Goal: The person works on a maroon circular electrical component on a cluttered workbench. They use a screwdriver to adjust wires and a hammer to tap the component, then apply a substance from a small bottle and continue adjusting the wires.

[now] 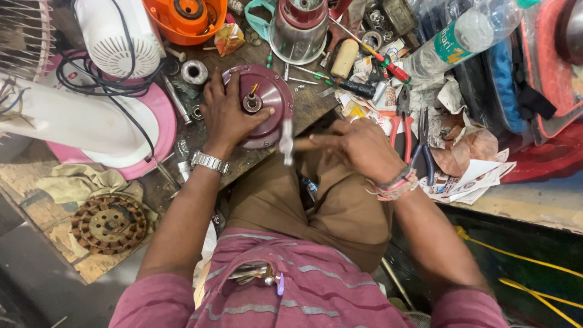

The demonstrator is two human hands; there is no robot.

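1. View from above a seated person's lap, looking down at a cluttered workbench [303,106].
2. The left hand [228,112] lies spread over a maroon, dome-shaped motor housing [270,97] at the bench's near edge, fingers pressing down on it and thumb near its central shaft [252,102]. It steadies the housing rather than closing around it.
3. The right hand [361,146] is clenched around the wooden handle of a hammer [286,141]. The metal head, blurred, is just beside the housing's near rim; I cannot tell whether it touches.
4. The housing looks closed and whole, and no part of it appears loosened. By my reading the work is at an early or middle stage, with the case not yet opened.
5. A copper-wound stator [109,223] lies well apart at lower left.
6. Nearby: a white fan body [79,121] on the left, red-handled pliers [398,130] just beside the right hand, screwdrivers [364,54], and a plastic bottle [461,36] at the bench's far side.
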